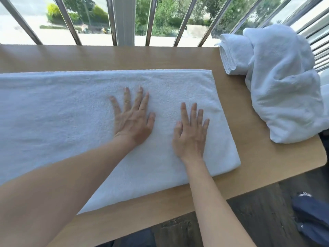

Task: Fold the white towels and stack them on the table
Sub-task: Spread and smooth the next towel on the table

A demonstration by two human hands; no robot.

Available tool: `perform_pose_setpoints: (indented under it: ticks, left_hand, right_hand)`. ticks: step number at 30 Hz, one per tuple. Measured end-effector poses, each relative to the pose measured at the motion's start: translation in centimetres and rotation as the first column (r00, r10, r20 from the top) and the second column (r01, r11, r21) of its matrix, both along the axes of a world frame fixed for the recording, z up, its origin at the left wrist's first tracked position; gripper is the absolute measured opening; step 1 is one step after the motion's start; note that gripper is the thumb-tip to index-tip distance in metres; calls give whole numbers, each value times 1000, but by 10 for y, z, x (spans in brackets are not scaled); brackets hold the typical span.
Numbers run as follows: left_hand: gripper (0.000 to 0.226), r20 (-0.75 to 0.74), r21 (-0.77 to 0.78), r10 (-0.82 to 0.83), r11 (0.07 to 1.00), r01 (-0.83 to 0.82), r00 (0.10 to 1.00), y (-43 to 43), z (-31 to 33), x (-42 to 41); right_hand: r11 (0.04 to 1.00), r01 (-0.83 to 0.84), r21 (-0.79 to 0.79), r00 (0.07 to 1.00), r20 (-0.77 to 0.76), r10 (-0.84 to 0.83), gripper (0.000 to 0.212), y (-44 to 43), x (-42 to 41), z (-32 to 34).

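While both hands press flat, left hand (132, 120), right hand (190, 134), fingers (184, 111) spread, towel (62, 122) lengthwise left-right.

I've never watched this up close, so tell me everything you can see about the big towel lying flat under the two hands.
The flat towel is white terry cloth, already folded lengthwise into a long band with a hemmed far edge. It lies smooth on the wooden table, its left end running out of view. The left hand and right hand press on it, palms down, fingers spread.
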State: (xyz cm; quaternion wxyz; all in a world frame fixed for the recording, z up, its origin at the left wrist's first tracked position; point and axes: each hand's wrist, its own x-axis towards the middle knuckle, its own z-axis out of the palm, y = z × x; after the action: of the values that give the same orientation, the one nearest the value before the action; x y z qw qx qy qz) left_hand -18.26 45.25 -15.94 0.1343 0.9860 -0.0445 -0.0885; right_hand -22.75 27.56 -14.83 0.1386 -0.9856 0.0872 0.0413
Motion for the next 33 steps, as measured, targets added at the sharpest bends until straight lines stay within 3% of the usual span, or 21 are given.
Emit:
perform_pose_setpoints:
  ticks: [3,4,5,8,10,18,22,26,28,33]
  left_hand:
    - [60,74,-410,46,912,-12,996,19,10,-18]
    - [59,85,-448,44,894,-1,995,31,10,-29]
    - [60,91,-389,21,921,17,996,47,7,-41]
    - [66,55,-1,-57,998,57,997,109,-4,-82]
    - [68,27,82,-25,996,23,999,155,-8,-100]
    - [76,1,128,384,916,-381,923,287,-4,-60]
    - [77,41,151,209,966,-212,977,305,-11,-51]
    - [78,11,141,384,914,-382,923,310,-9,-38]
    - [82,-22,116,391,915,-387,920,289,-4,-41]
    - [80,0,72,110,991,-110,994,199,-2,-119]
  right_hand:
    - [989,-125,74,992,-2,125,60,50,-12,-3]
    - [987,-152,53,988,-9,153,60,60,-16,-7]
    - [985,-173,8,985,-19,173,60,65,-20,-10]
    - [985,-158,-63,987,-33,157,65,64,-19,-16]
    - [987,-149,-66,989,-24,148,66,63,-19,-17]
    - [991,-122,-57,991,47,125,66,73,-23,-12]
    - [989,-118,-91,989,75,125,65,73,-22,-18]
    - [989,-106,-104,989,95,116,65,72,-20,-22]
    - [989,-103,-102,989,98,113,65,71,-20,-21]
    - [990,-100,-101,990,86,109,66,73,-19,-17]
